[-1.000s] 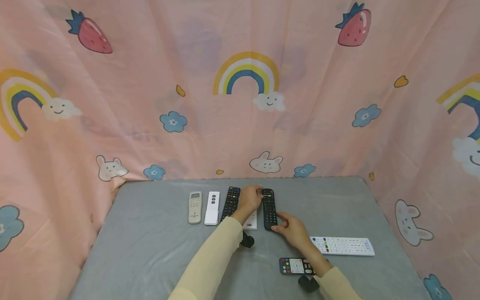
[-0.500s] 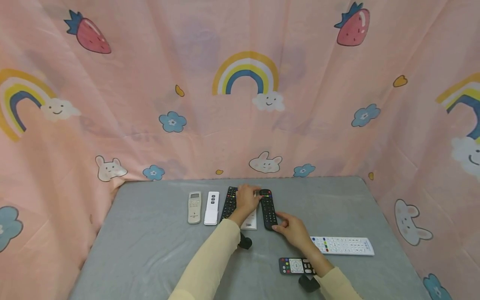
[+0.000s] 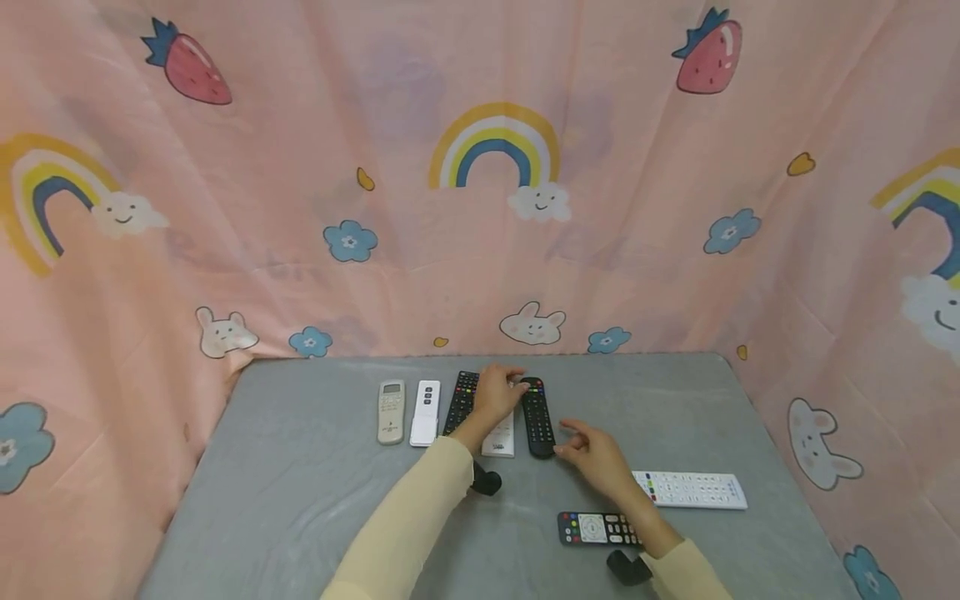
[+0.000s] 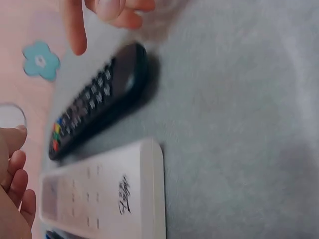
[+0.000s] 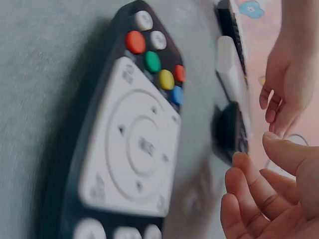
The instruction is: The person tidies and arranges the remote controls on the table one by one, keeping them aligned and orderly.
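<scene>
soft, even light fills the room, shadows faint. head view is sharp but bends at its edges; both wrist views are blurred, close things out of focus.

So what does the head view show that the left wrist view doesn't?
Only the head view: the whole row with the beige remote, the long white remote at right, the pad remote, and the curtain. Only the left wrist: logo print on the white remote up close. Both: the black remote and the right hand just off its near end.
</scene>
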`<state>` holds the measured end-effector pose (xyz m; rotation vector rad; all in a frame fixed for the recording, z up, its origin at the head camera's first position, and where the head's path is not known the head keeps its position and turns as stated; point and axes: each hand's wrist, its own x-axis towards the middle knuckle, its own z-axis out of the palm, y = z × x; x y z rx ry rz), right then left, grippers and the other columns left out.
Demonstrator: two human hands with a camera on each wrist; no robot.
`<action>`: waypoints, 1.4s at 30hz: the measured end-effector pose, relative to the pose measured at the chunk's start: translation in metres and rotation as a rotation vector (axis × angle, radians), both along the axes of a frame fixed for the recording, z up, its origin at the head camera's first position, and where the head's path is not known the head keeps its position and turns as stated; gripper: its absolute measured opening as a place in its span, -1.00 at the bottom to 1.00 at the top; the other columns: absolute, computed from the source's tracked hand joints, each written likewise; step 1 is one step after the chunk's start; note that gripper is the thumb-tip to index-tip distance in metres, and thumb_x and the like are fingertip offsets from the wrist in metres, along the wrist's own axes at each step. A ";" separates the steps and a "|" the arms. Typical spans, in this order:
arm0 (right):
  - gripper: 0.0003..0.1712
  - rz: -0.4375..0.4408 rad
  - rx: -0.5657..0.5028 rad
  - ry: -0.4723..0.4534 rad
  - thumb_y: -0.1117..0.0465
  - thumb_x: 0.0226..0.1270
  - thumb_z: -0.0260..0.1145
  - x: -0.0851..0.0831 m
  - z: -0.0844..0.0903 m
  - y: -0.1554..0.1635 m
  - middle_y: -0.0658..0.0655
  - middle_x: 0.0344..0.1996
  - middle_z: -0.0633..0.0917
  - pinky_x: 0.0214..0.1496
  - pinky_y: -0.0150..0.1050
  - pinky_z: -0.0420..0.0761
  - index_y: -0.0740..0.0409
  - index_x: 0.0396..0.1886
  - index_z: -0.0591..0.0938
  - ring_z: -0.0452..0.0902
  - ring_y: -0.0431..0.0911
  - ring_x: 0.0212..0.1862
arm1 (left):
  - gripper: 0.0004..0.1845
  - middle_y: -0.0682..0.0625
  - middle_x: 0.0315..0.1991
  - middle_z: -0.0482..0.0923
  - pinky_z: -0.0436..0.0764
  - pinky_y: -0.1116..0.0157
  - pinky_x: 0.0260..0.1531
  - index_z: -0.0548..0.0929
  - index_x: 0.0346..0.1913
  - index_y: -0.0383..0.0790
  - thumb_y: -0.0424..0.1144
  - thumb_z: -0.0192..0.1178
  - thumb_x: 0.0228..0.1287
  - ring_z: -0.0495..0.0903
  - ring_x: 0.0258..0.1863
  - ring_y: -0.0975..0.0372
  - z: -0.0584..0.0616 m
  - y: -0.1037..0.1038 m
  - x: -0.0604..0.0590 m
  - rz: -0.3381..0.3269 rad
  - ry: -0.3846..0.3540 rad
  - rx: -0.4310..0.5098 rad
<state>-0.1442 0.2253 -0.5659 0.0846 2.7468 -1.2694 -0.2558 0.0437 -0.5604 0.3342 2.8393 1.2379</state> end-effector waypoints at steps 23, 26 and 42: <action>-0.74 -0.120 0.072 0.220 0.22 0.24 0.43 0.089 0.021 0.066 -0.03 -0.43 0.75 -0.36 -0.44 0.56 0.09 -0.07 0.74 0.50 -0.49 -0.40 | -0.80 -0.02 -0.37 0.68 0.53 0.56 -0.42 0.75 -0.12 -0.13 -0.28 0.40 0.17 0.44 -0.46 0.56 -0.018 -0.016 0.125 -0.343 -0.082 0.353; -0.78 -0.147 0.050 0.196 0.23 0.24 0.43 0.099 0.015 0.072 0.01 -0.40 0.77 -0.36 -0.46 0.57 0.11 -0.12 0.76 0.53 -0.50 -0.39 | -0.78 -0.06 -0.37 0.67 0.55 0.56 -0.43 0.74 -0.12 -0.19 -0.31 0.41 0.14 0.45 -0.46 0.56 -0.022 -0.020 0.139 -0.386 -0.090 0.362; -0.57 -0.243 0.094 -0.089 0.10 0.21 0.47 0.125 -0.013 0.094 0.14 -0.14 0.76 -0.28 -0.43 0.59 0.16 0.04 0.70 0.52 -0.44 -0.32 | -0.60 0.01 -0.36 0.65 0.53 0.62 -0.27 0.72 -0.05 -0.19 -0.30 0.52 -0.02 0.52 -0.37 0.48 -0.044 -0.027 0.166 -0.467 0.035 0.217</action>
